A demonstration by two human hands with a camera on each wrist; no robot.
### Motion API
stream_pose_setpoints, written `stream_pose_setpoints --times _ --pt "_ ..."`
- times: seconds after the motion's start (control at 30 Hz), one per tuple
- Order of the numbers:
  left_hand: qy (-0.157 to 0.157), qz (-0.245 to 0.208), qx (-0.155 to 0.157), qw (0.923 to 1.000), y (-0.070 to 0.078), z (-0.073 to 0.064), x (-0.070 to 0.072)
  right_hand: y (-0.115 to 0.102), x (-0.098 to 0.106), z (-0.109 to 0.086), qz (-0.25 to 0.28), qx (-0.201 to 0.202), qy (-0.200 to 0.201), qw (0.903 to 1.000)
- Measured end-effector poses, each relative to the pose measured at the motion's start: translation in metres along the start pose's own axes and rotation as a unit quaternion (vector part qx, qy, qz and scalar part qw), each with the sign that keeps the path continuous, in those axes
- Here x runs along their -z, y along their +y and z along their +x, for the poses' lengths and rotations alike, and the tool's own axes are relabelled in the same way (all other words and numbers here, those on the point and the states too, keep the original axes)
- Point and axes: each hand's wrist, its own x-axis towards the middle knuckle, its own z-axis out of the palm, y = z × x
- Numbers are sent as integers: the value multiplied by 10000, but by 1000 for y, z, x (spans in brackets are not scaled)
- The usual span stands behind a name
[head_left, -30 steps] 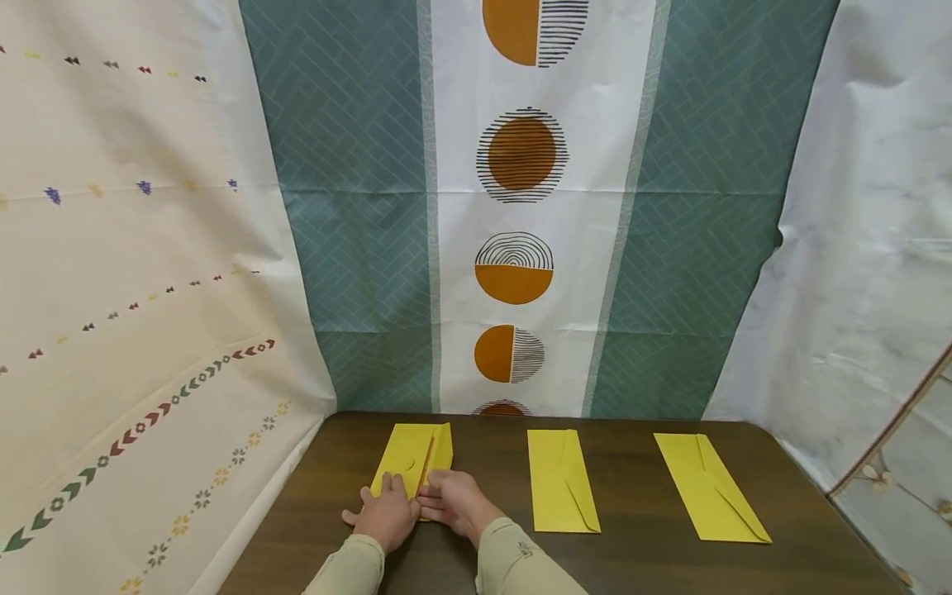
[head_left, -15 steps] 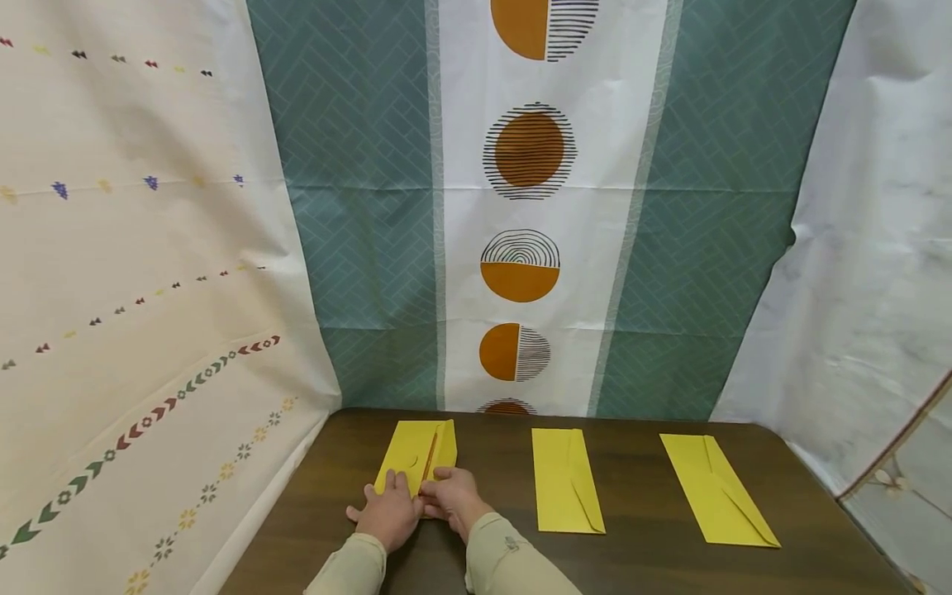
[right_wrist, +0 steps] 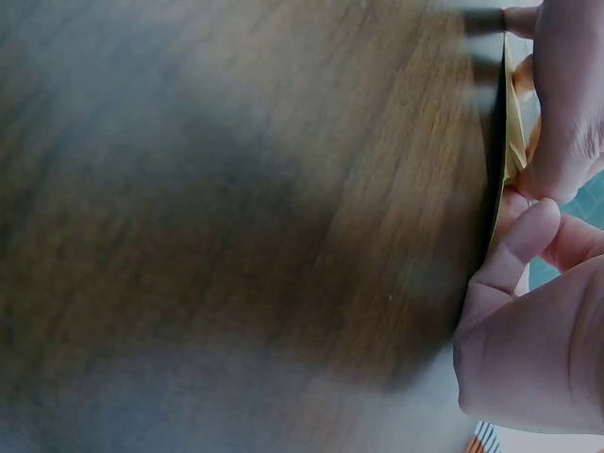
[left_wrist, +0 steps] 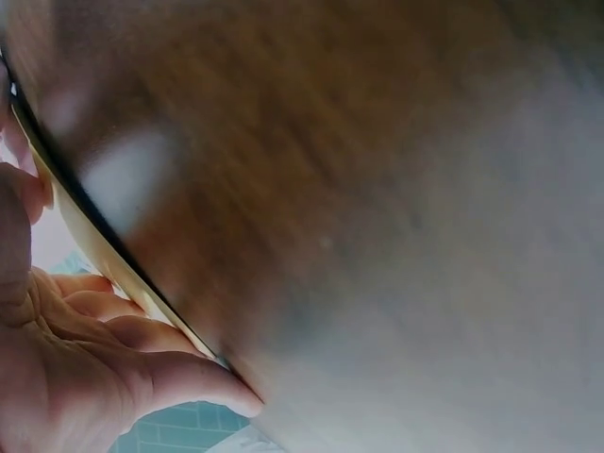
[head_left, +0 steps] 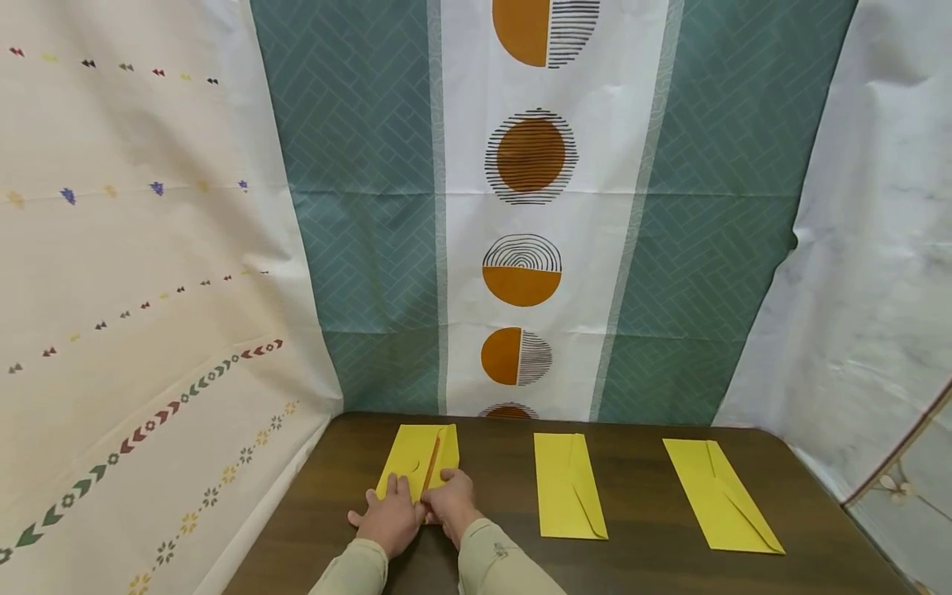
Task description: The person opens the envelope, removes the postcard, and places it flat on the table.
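Note:
A yellow envelope (head_left: pixel 411 446) lies at the left of the table, its long flap raised along the right side. Inside the fold shows a narrow orange-red strip (head_left: pixel 434 459); what it is I cannot tell. My left hand (head_left: pixel 391 522) presses on the near part of the envelope with its fingers spread and straight. Beside it, my right hand (head_left: pixel 450 501) pinches near the flap's near end. In the right wrist view the thumb (right_wrist: pixel 531 231) of that hand meets the finger behind it at the paper. The left wrist view shows the left fingers (left_wrist: pixel 156 335) lying over the envelope's edge.
Two more yellow envelopes lie flat on the dark wooden table (head_left: pixel 491 570): a middle one (head_left: pixel 558 475) and a right one (head_left: pixel 706 483). A patterned cloth (head_left: pixel 521 207) hangs behind the table. Pale fabric (head_left: pixel 149 289) borders the left side.
The fingers of my right hand have drawn in from a flatter pose to a pinch at the flap, and the flap stands a little differently. My left hand stays on the envelope.

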Motion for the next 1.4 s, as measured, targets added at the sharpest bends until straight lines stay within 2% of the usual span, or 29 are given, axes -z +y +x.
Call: stream_pose_setpoints --times 0.13,0.33,0.53,0.67,0.8,1.0,1.17,1.4 --pt "-31 -47 -37 10000 1 0 -4 4 4 0 -88 138 160 9997" --pt "-213 -6 -141 9997 -1 -2 -1 9 16 0 20 385 54 9992" --pt "-445 129 -116 9989 -4 -1 4 5 22 -7 -36 345 -446 9984" --pt "-400 98 -131 9991 -4 -1 4 4 23 -8 -239 330 -836 9957" --pt "-344 26 -149 9993 -3 -2 2 4 26 -6 -518 237 -1025 9931" --pt "-470 -22 -93 9988 -2 -1 -2 4 28 -6 -711 175 -984 9925" --pt "-335 25 -164 9993 -3 -1 -7 4 31 -7 -695 204 -837 9939" --pt "-355 56 -133 9993 -4 -2 -2 2 37 -10 -569 336 -732 9951"
